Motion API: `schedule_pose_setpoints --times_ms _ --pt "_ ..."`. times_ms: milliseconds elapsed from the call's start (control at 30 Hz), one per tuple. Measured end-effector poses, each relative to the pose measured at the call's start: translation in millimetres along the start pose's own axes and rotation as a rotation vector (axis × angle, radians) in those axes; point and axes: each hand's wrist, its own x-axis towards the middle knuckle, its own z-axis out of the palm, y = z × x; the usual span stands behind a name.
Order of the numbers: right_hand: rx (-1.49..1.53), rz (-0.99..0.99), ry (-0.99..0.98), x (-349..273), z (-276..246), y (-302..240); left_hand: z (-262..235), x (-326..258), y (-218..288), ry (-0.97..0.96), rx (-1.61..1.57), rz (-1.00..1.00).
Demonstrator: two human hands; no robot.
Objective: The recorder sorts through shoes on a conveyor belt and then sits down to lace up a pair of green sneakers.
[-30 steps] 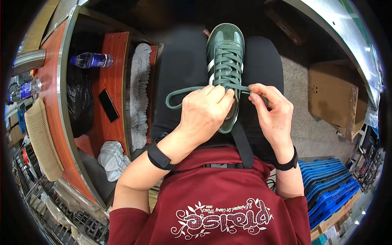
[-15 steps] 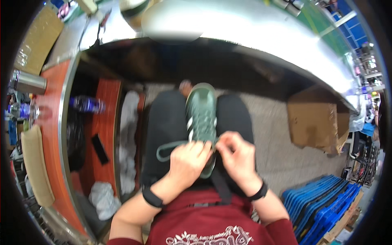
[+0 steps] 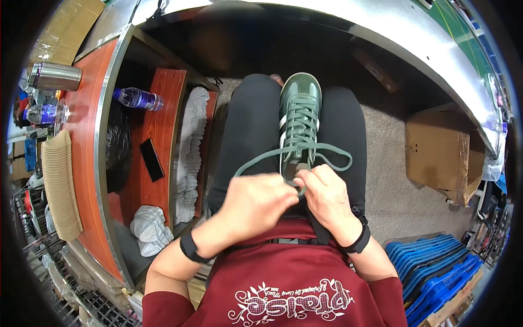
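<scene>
Resting on the seated person's lap, toe pointing away, the green sneaker point(image 3: 299, 122) has its green lace point(image 3: 297, 150) pinched by both hands, left hand point(image 3: 255, 203) and right hand point(image 3: 326, 196), closed at its heel end.

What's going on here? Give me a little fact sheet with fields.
Setting: person seated, a green sneaker resting on their lap
Left hand: pinching the green lace at the shoe's opening
Right hand: pinching the same lace beside it
Lace: two loops spread to either side
Shelf at left: water bottle, black phone
Floor at right: cardboard box, blue crates
</scene>
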Motion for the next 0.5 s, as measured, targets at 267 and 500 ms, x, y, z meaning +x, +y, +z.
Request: schedule_pose_setpoints --times_ms 267,500 --pt "0.546 0.171 -0.075 -1 -35 -17 34 49 -32 0.356 0.422 0.244" --pt "0.608 -0.042 0.183 -17 -117 -44 -5 38 -29 0.29 0.078 0.044"
